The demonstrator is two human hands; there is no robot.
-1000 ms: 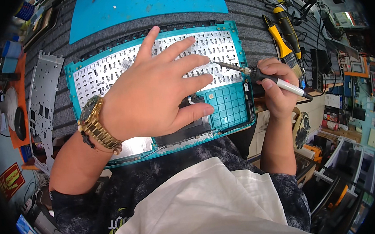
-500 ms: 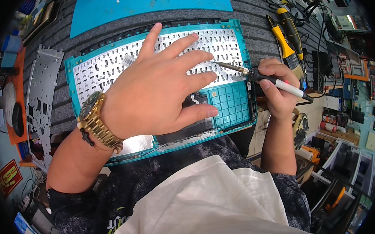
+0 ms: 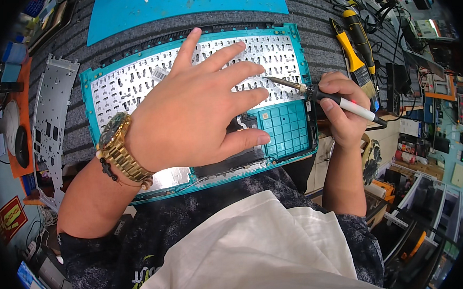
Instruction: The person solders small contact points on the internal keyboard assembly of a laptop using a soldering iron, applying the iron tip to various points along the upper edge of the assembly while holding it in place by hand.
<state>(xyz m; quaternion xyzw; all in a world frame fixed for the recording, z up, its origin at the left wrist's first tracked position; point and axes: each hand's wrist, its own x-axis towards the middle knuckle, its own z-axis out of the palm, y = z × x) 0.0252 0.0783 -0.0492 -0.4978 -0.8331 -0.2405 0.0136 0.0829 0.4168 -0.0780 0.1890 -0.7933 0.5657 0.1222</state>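
A teal laptop palmrest case (image 3: 289, 133) lies with its inner side up at the table's near edge. Across its upper part sits a silver perforated keyboard backing plate (image 3: 104, 96). My left hand (image 3: 192, 110) lies spread over the middle of the plate and case, fingers apart, palm down. It hides a good part of both. In my right hand (image 3: 343, 103) is a soldering iron (image 3: 354, 108) with a black grip and white handle. Its metal tip points left and meets or hovers just over the plate by my left fingers; contact cannot be made out.
A yellow-handled brush (image 3: 350, 52) and a yellow-and-black screwdriver (image 3: 359, 36) lie to the right. A silver perforated metal sheet (image 3: 54, 113) lies at the left. A blue mat (image 3: 191, 6) covers the far side. The iron's black cord (image 3: 381, 122) trails off right.
Almost nothing differs. Both hands, the soldering iron and the laptop case hold nearly the same places.
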